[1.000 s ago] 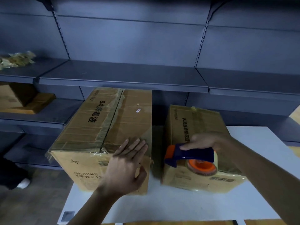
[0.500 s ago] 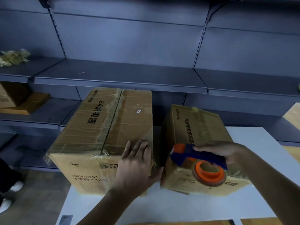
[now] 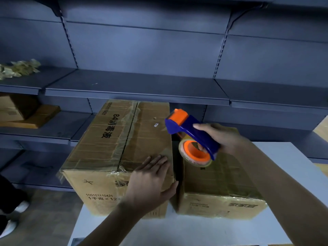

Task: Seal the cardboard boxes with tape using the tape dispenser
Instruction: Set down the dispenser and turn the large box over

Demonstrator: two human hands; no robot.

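Two taped cardboard boxes sitting side by side on the white counter [image 3: 287, 167]: left hand [image 3: 152, 181] lying flat and open on the larger box [image 3: 113, 150], right hand [image 3: 221, 139] gripping one blue-and-orange tape dispenser [image 3: 191, 134] above the smaller box [image 3: 221, 183].

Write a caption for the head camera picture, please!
Left hand steadies the big box; right hand lifts the tape dispenser.

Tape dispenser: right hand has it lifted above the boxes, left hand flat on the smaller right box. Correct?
Not quite. The head view shows the left hand flat on the larger left box, not the smaller right box. The right hand does hold the tape dispenser raised.
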